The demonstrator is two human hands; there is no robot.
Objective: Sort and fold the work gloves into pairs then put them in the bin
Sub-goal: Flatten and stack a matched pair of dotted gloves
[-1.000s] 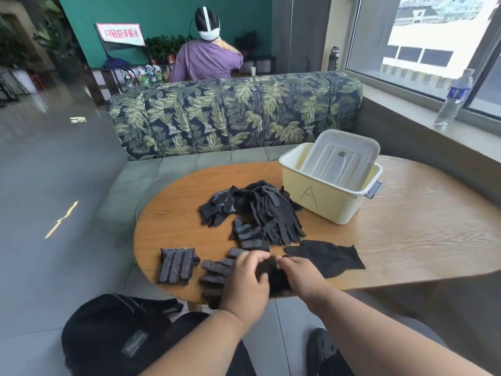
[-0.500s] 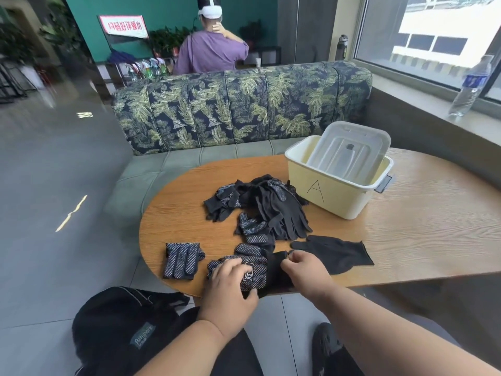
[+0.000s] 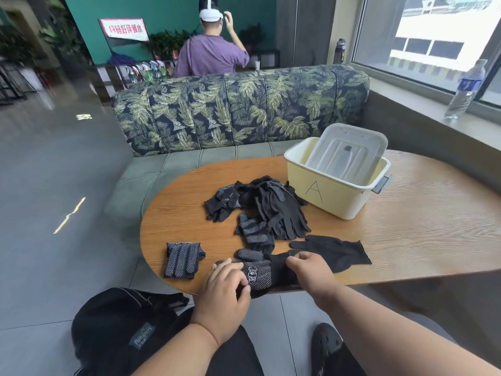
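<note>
Between both hands, dotted glove (image 3: 257,272), left hand (image 3: 225,289) pinching, right hand (image 3: 311,270) gripping cuff

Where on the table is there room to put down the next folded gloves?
Bare wood lies between the folded pair and the glove pile, and widely right of the bin. It is crowded at the near edge, where both hands work a glove.
</note>
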